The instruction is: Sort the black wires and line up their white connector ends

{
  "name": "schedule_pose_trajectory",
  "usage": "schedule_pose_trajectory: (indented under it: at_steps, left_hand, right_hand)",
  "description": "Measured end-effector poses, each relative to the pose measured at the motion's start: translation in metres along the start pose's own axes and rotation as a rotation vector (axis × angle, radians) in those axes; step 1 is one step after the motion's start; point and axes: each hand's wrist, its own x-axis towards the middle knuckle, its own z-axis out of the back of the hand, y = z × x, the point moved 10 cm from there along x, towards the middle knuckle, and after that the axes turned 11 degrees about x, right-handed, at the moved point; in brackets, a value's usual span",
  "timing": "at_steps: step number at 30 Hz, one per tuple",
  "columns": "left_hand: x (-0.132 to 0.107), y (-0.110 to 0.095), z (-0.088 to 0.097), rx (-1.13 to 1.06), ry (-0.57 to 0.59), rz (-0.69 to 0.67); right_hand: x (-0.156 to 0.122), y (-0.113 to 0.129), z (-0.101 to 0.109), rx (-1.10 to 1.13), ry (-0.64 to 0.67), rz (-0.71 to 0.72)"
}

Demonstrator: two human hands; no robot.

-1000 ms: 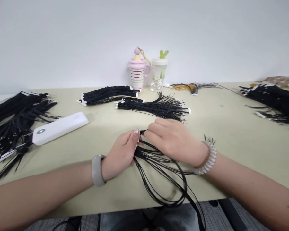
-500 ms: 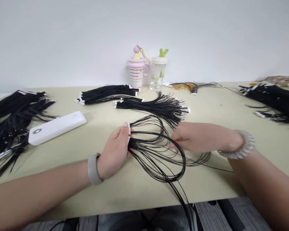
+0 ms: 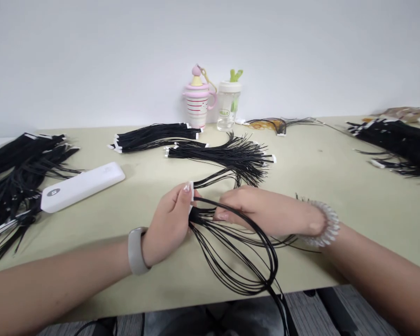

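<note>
Wires [image 3: 238,266] loop loose below our left hand [image 3: 168,224], pinched narrow on their white-tagged end [image 3: 192,191] so they fan out free; our right hand [image 3: 262,212] lies curled close among them, though we cannot tell whether it grips any. Beyond, on the pale green table [image 3: 318,186], lie tagged black bundles [image 3: 154,137] and a white power bank [image 3: 80,186]; a striped mug [image 3: 198,105] and bottle [image 3: 227,107] stand against the white wall [image 3: 210,37]
</note>
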Motion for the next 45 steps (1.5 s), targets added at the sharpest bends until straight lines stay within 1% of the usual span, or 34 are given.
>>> schedule_pose_trajectory:
  at_steps: [3,6,9,13,16,18,20,24,27,30,32,34,35,36,38,39,40,41,42,43,44,45]
  left_hand:
    - [-0.002,-0.008,0.004,0.087,-0.033,-0.082]
    - [-0.003,-0.010,0.005,0.107,-0.054,-0.111]
    - [-0.002,-0.010,0.007,0.111,-0.079,-0.101]
    - [-0.001,-0.006,0.003,0.057,-0.037,-0.060]
    - [0.000,-0.003,-0.002,0.011,0.009,-0.030]
    - [0.001,0.000,-0.005,-0.001,0.033,-0.007]
    - [0.002,0.002,-0.005,0.004,0.040,-0.002]
    - [0.004,0.001,-0.003,0.038,0.030,-0.033]
    - [0.005,0.000,-0.003,0.044,0.035,-0.030]
    - [0.005,0.002,-0.005,0.031,0.046,-0.004]
    - [0.005,0.005,-0.005,0.017,0.051,0.023]
    - [0.005,0.010,-0.006,-0.002,0.059,0.063]
    - [0.005,0.013,-0.007,-0.013,0.066,0.085]
    - [0.005,0.016,-0.008,-0.022,0.072,0.100]
    - [0.005,0.019,-0.008,-0.035,0.077,0.106]
    - [0.005,0.019,-0.008,-0.039,0.076,0.103]
    - [0.005,0.019,-0.008,-0.040,0.075,0.101]
    - [0.005,0.019,-0.008,-0.043,0.074,0.102]
    - [0.005,0.019,-0.008,-0.048,0.074,0.105]
    - [0.004,0.018,-0.009,-0.054,0.077,0.110]
    - [0.004,0.018,-0.009,-0.058,0.081,0.111]
    - [0.004,0.017,-0.009,-0.059,0.084,0.110]
  right_hand:
    - [0.004,0.005,-0.006,0.022,-0.037,0.011]
    - [0.005,0.011,-0.006,0.032,-0.095,0.027]
    - [0.006,0.017,-0.005,0.001,-0.160,0.067]
    - [0.007,0.019,-0.005,-0.142,-0.222,0.092]
    - [0.007,0.019,-0.009,-0.288,-0.218,0.106]
    - [0.007,0.020,-0.011,-0.347,-0.205,0.134]
    - [0.007,0.019,-0.013,-0.362,-0.192,0.144]
    - [0.009,0.009,-0.014,-0.339,-0.194,0.078]
    - [0.009,0.010,-0.013,-0.345,-0.198,0.077]
    - [0.007,0.016,-0.006,-0.371,-0.190,0.107]
    - [0.004,0.015,0.007,-0.377,-0.206,0.089]
    - [-0.004,0.008,0.032,-0.351,-0.305,0.026]
    - [-0.010,0.002,0.049,-0.320,-0.396,-0.014]
    - [-0.019,-0.005,0.068,-0.280,-0.514,-0.058]
    - [-0.044,-0.021,0.106,-0.165,-0.818,-0.121]
    - [-0.059,-0.028,0.123,-0.081,-0.981,-0.107]
    - [-0.074,-0.035,0.137,0.024,-1.125,-0.060]
    - [-0.085,-0.041,0.146,0.146,-1.226,0.006]
    - [-0.093,-0.047,0.153,0.277,-1.286,0.077]
    - [-0.097,-0.053,0.157,0.398,-1.307,0.139]
    - [-0.097,-0.057,0.159,0.499,-1.302,0.169]
    - [-0.096,-0.060,0.158,0.572,-1.290,0.164]
